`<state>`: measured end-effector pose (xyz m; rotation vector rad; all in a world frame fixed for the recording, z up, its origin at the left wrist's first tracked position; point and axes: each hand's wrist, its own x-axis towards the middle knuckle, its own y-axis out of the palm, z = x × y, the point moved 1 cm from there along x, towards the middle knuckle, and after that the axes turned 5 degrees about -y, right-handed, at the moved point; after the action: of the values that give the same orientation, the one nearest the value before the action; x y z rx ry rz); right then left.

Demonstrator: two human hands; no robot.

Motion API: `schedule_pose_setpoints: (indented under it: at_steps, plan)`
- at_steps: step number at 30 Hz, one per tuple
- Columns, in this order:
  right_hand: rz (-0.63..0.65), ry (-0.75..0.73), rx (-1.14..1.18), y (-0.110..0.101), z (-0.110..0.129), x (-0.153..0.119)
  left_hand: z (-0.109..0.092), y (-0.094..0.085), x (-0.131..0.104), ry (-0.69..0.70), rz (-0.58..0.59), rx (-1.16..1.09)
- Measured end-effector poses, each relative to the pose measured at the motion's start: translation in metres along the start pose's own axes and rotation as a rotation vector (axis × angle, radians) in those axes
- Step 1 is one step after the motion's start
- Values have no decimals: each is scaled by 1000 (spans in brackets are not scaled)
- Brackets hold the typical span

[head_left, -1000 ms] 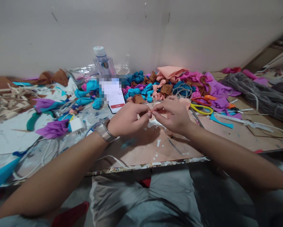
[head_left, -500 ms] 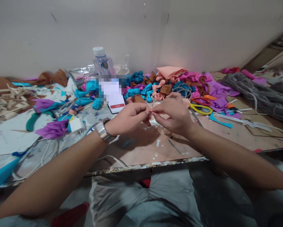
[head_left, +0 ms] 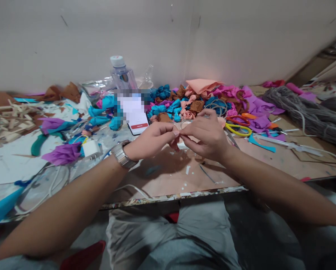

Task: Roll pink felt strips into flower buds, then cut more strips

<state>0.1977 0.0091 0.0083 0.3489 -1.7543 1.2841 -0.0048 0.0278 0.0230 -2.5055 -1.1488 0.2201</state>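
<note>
My left hand (head_left: 153, 140), with a metal watch (head_left: 124, 153) on its wrist, is closed in a pinch above the near part of the table. Its fingertips meet those of my right hand (head_left: 205, 133), whose thumb and forefinger are also pinched together. Between them is a small peach-coloured piece of crepe paper (head_left: 174, 145), mostly hidden by the fingers; a crumpled bit of it shows beneath my left thumb. Behind the hands lies a heap of twisted crepe paper (head_left: 175, 107) in blue, brown, peach and pink.
A phone (head_left: 138, 116) and a bottle (head_left: 123, 77) stand behind my left hand. Yellow-handled scissors (head_left: 239, 129), a glue stick (head_left: 288, 143) and grey cord (head_left: 302, 112) lie at right. At left are wooden sticks (head_left: 12, 120), a white charger (head_left: 91, 149) and purple paper (head_left: 62, 153).
The fingertips have closed tighter over the small peach piece, so less of it shows between them. Both hands are otherwise almost in the same place.
</note>
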Motion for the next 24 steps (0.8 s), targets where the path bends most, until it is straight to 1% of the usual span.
schedule_pose_setpoints:
  at_steps: [7, 11, 14, 16, 20, 24]
  plan:
    - [11, 66, 11, 2, 0, -1, -3, 1, 0, -43, -36, -38]
    - [19, 50, -22, 1, 1, 0, -1, 1, 1, -21, -38, -28]
    - [12, 21, -40, 1, 2, 1, 1, 1, 1, -33, -52, -16]
    - [14, 26, -43, 1, 2, 1, 1, 1, 1, -36, -59, 5]
    - [54, 108, -8, 2, 1, 1, -1, 1, -1, -3, -73, 89]
    - [92, 207, 82, 4, 0, -2, -2, -1, -2, 47, -104, 227]
